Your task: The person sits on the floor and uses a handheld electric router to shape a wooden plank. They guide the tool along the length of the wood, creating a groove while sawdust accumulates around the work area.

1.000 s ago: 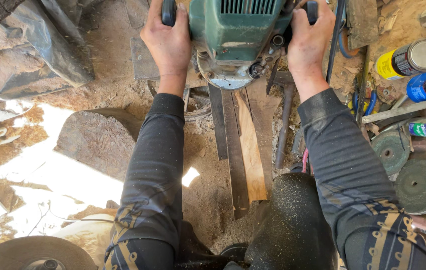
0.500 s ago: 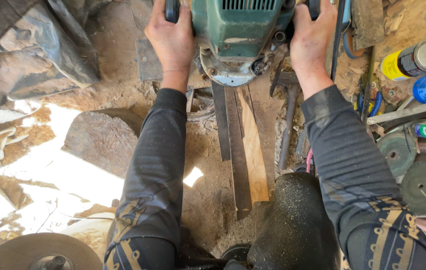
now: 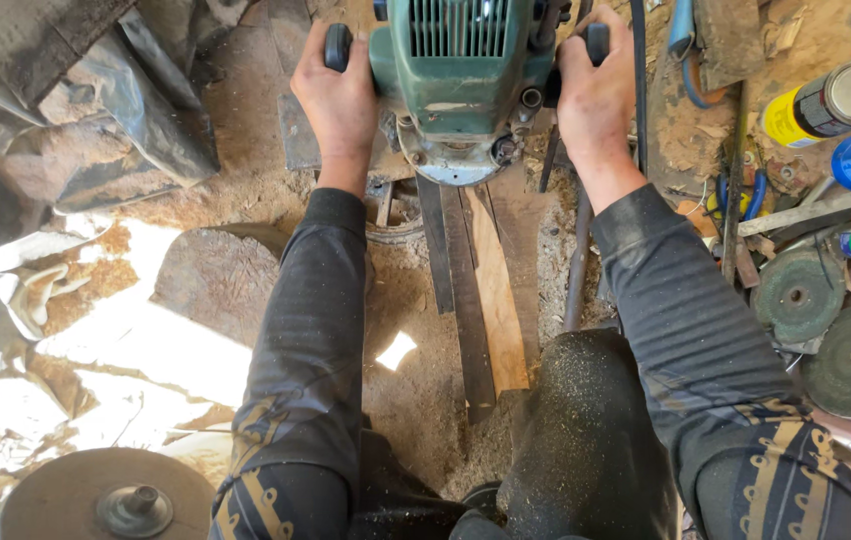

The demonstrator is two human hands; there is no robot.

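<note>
A green power router point(image 3: 461, 80) stands on narrow wooden strips point(image 3: 486, 290) that run toward me over the sawdust-covered ground. My left hand point(image 3: 338, 100) grips the router's black left handle. My right hand point(image 3: 596, 100) grips the black handle on the router's right side. Both arms wear dark sleeves with a tan pattern. My knee point(image 3: 586, 440), dusted with sawdust, sits just below the near end of the strips.
Round abrasive discs point(image 3: 826, 320) and spray cans point(image 3: 826, 100) lie at the right. A flat stone point(image 3: 216, 280) and crumpled plastic sheeting point(image 3: 76, 130) are at the left. A large disc point(image 3: 106, 495) sits at bottom left. A metal rod point(image 3: 578, 270) lies beside the strips.
The view has shifted slightly, so the router and both hands sit a little lower in frame. Both hands keep their grip on the handles.
</note>
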